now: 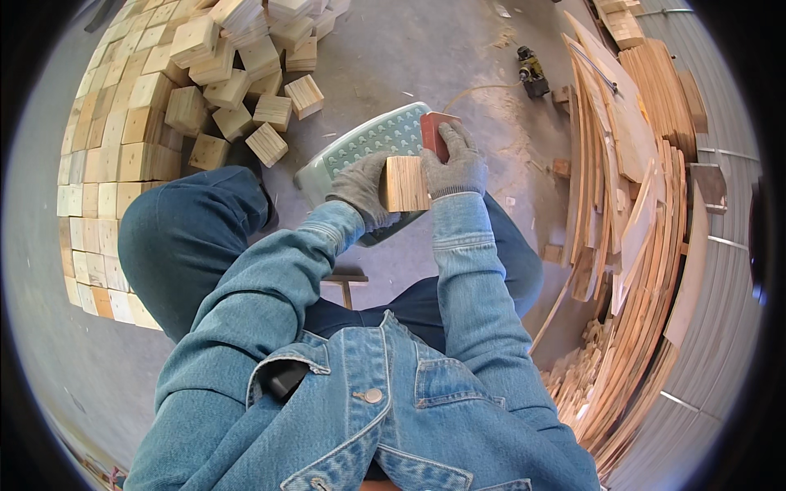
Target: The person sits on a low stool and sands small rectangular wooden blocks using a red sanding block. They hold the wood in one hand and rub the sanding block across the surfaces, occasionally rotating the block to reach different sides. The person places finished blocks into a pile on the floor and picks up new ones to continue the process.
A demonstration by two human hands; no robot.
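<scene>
Both my hands wear grey gloves. My left hand [360, 188] is closed around the left side of a wooden block [407, 185], whose grained face is turned up toward me. My right hand [457, 162] grips a red-brown sanding block [434, 137], held at the far right corner of the wooden block. The heel of that hand is close beside the wood; I cannot tell if the two touch. Under both hands stands a pale green plastic step stool [368, 135] with a raised pattern on its top. My hands and the block hide part of it.
Neatly stacked wooden blocks [98, 196] form a wall at the left, with a loose heap of blocks [246, 82] beside it. A yellow-and-black power tool [531, 72] lies on the floor at the far right. Boards and offcuts [647, 270] are piled along the right.
</scene>
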